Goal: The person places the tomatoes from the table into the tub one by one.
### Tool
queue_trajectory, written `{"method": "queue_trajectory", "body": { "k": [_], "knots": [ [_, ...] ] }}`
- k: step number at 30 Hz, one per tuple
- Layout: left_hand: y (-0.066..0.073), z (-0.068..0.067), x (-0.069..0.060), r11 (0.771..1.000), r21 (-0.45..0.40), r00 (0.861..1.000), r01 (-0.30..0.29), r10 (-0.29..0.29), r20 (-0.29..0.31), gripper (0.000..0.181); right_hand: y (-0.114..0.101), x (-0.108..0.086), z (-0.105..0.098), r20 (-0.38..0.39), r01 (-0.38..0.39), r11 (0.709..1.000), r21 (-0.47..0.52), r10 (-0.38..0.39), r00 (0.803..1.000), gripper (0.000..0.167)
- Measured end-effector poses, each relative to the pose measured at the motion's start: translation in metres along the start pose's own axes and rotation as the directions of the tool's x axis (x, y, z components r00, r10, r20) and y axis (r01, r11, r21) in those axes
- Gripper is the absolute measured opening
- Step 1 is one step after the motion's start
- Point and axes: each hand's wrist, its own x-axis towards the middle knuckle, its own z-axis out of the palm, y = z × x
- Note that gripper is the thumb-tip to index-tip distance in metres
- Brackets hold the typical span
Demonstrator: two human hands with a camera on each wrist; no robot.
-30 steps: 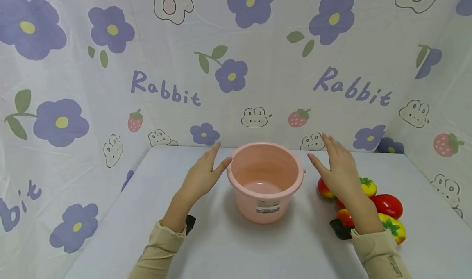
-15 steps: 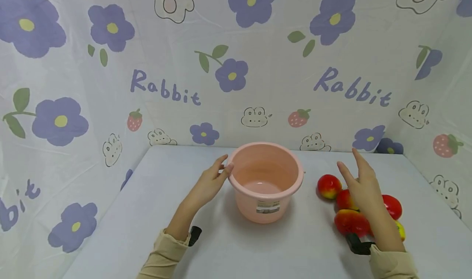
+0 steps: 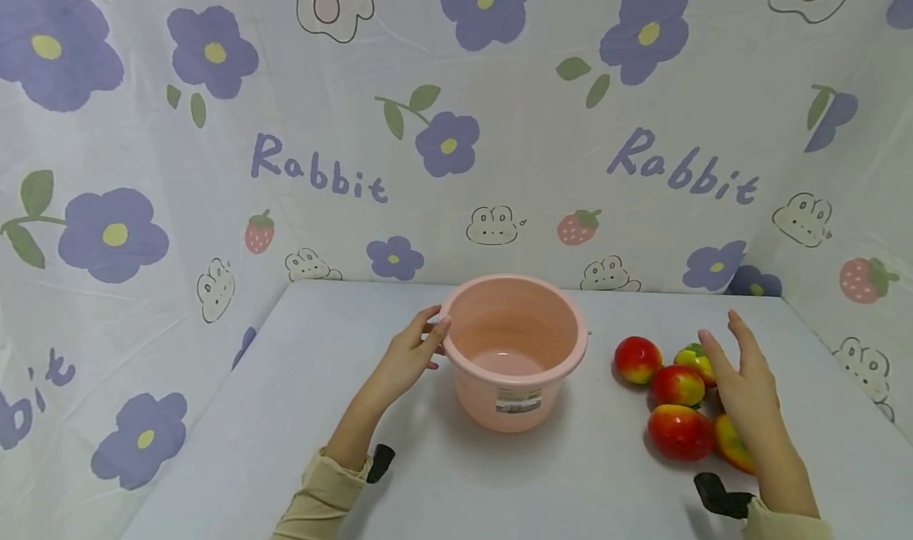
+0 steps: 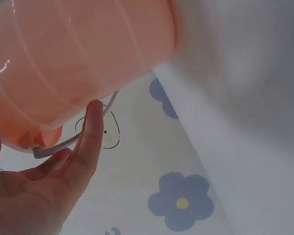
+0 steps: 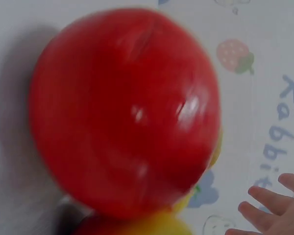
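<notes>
Smooth pale tabletop (image 3: 499, 488), left hand (image 3: 410, 355) gripping round pink bucket (image 3: 478, 393), right hand (image 3: 746, 393) spread near glossy fruit (image 3: 680, 432)

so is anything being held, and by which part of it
The left grip holds the pink bucket by its rim; the right grip holds nothing.

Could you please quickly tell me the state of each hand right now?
Left hand: holding the pink bucket.
Right hand: open, holding nothing.

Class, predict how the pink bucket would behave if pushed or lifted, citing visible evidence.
The pink bucket is probably stiff, since its round shape shows no sagging. Its shiny surface may feel slippery. Pushed near the rim, it might tip, as its base looks narrower.
</notes>
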Motion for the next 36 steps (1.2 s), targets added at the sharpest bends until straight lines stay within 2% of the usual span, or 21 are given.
{"method": "queue_trajectory", "body": {
  "k": [6,10,12,18,22,27,31,36],
  "knots": [
    [-0.001,0.002,0.001,0.998,-0.056,1.0,0.017,-0.016,0.005,0.059,0.021,-0.004,-0.012,-0.047,-0.056,0.998,0.027,0.057,0.997,0.075],
    [-0.002,0.003,0.0,0.998,-0.066,1.0,0.014,-0.014,-0.006,0.058,0.035,-0.005,-0.017,-0.103,-0.124,0.99,0.074,0.131,0.986,0.076],
    [-0.002,0.004,0.001,0.997,-0.078,1.0,0.01,-0.011,-0.008,0.058,0.041,-0.005,-0.019,-0.136,-0.171,0.978,0.117,0.186,0.973,0.077],
    [-0.002,0.005,0.003,0.993,-0.115,1.0,0.025,-0.025,0.002,0.056,0.056,-0.006,-0.023,-0.193,-0.315,0.914,0.256,0.367,0.91,0.079],
    [0.003,0.005,0.0,0.993,-0.11,0.999,0.041,-0.042,-0.005,0.055,0.066,-0.004,-0.022,-0.164,-0.363,0.871,0.331,0.432,0.887,0.081],
    [0.025,0.001,-0.013,0.993,-0.103,0.999,0.052,-0.051,0.012,0.052,0.082,0.002,-0.02,-0.104,-0.42,0.814,0.4,0.496,0.862,0.089],
    [0.039,-0.002,-0.021,0.994,-0.103,0.999,0.041,-0.039,0.018,0.049,0.092,0.005,-0.018,-0.094,-0.436,0.796,0.419,0.516,0.852,0.095],
    [0.041,-0.003,-0.022,0.994,-0.108,0.999,0.032,-0.031,0.015,0.05,0.095,0.007,-0.019,-0.061,-0.449,0.779,0.439,0.524,0.85,0.097]
  ]
}}
